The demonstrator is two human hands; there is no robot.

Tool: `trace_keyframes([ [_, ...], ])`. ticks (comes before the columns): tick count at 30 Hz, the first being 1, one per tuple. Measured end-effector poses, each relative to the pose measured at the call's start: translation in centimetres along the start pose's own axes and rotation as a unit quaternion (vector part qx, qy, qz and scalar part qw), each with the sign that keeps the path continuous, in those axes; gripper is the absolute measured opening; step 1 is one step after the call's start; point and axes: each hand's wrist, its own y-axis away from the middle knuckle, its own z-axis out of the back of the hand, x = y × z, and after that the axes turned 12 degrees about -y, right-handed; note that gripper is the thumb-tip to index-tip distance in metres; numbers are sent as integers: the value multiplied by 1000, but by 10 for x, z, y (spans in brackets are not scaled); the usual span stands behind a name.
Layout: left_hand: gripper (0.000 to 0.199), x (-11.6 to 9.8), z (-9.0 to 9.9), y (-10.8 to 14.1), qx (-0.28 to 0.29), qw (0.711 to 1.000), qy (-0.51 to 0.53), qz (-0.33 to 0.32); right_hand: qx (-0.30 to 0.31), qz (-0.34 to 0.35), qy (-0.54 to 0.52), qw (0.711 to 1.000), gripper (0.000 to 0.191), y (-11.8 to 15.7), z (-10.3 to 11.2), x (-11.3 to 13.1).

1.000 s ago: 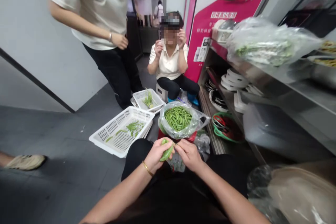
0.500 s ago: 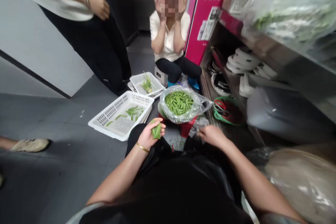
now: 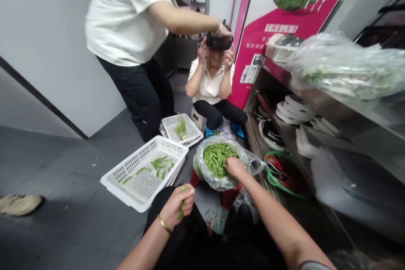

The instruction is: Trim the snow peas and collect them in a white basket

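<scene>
My left hand is closed around a few green pea pods, held above my left knee. In front of me, a clear plastic bag stands open on a red stool, filled with pea pods. My right hand reaches over the bag's right rim, its curled fingertips touching the pods; what they pinch, if anything, is hidden. To the left, a white perforated basket holds several scattered pods.
A smaller white basket with green stalks sits behind. A seated person holds dark headgear, and a standing person reaches onto it. Metal shelves with plates line the right, above a green-rimmed basket.
My right hand has moved from beside the stool up onto the pods in the bag. My left hand has turned and closed more. The standing person has leaned over the seated person's head.
</scene>
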Motion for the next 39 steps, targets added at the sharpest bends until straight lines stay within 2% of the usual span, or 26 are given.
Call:
trace_keyframes([
  [5,40,4,6,-1,-25,1000,-1,13,30,43,-26,998,18,-3,-16,-12],
  [10,41,8,-3,-2,-40,999,9,25,9,46,-40,998,19,5,-20,-23],
  [15,37,10,-14,5,-31,999,-6,30,-62,63,-77,993,20,12,2,-22],
  [18,36,9,-21,5,-31,999,-30,30,-125,86,-107,983,23,34,24,-17],
  [20,39,5,-31,1,-30,998,-48,25,-194,150,-166,955,22,59,36,-7],
  [21,41,2,-38,-1,-27,998,-54,21,-235,198,-209,928,21,75,40,-1],
  [24,45,-13,-66,0,-23,998,-62,-19,-341,330,-314,822,16,124,49,25],
  [25,43,-20,-76,1,-22,996,-64,-50,-363,349,-319,803,15,138,53,33],
  [27,40,-36,-91,2,-17,991,-53,-119,-381,372,-307,789,14,156,60,46],
  [30,30,-61,-100,1,1,984,-49,-173,-347,373,-298,807,13,166,72,52],
  [32,27,-76,-100,4,6,979,-77,-188,-283,388,-328,813,15,169,81,51],
  [34,26,-86,-100,11,28,974,-115,-195,-230,388,-389,803,19,171,93,49],
  [37,25,-95,-99,23,87,962,-171,-193,-228,325,-477,784,20,168,109,51],
  [39,26,-96,-100,27,118,955,-199,-185,-209,307,-498,784,21,161,116,56],
])
